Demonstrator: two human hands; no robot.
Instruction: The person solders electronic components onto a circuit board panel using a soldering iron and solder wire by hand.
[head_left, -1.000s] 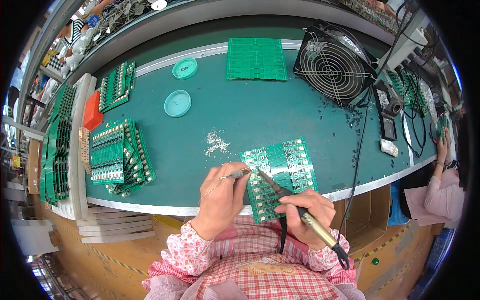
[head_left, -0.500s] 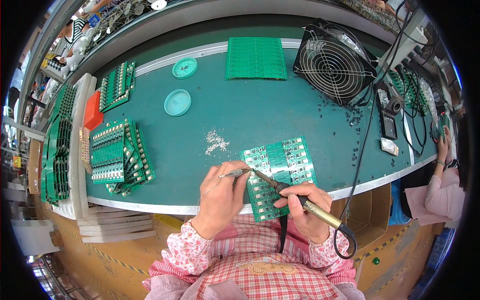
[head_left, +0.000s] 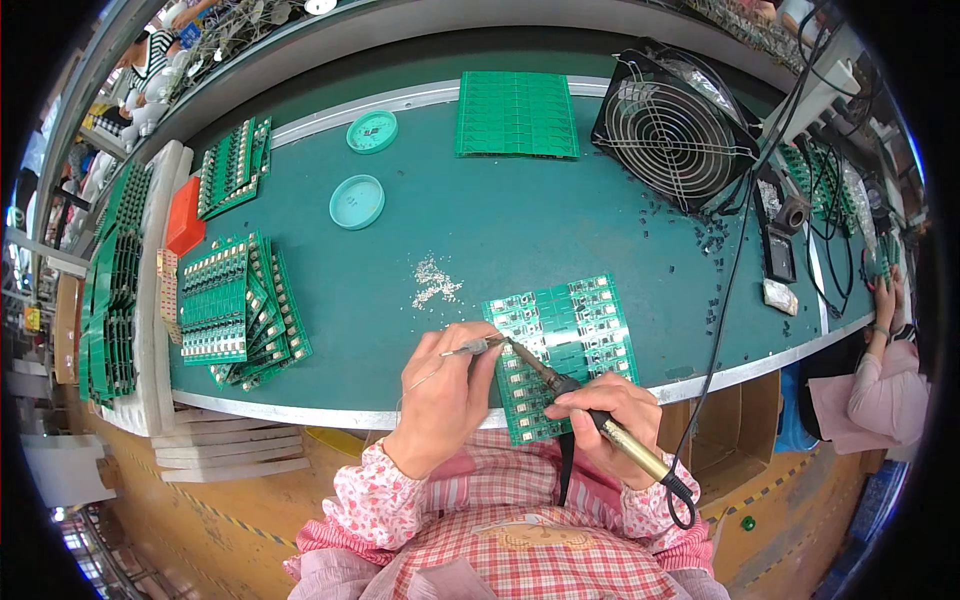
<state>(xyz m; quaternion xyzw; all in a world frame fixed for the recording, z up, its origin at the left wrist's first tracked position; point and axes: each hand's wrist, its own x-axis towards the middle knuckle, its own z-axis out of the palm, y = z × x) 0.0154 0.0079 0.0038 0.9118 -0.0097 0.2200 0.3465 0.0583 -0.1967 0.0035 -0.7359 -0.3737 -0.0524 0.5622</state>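
Observation:
My right hand (head_left: 615,420) grips a soldering iron (head_left: 625,438) by its dark and brass-coloured handle. The iron's tip points up-left to the upper left part of a green circuit board panel (head_left: 560,340) lying at the table's front edge. My left hand (head_left: 440,395) is closed in a pinch around a slim grey metal tool (head_left: 465,348), whose end meets the iron's tip. A thin wire (head_left: 425,378) curves back across that hand. Whether the tips touch the board cannot be made out.
Small pale parts (head_left: 434,283) lie heaped left of the panel. Stacked boards (head_left: 215,310) stand left, two turquoise lids (head_left: 357,203) beyond the heap. More panels (head_left: 517,115) lie at the back, beside a black fan (head_left: 675,130). The iron's cord (head_left: 725,300) crosses the right side.
The soldering iron's handle has tilted a little lower, and my right hand has shifted slightly left with it. My left hand has barely moved.

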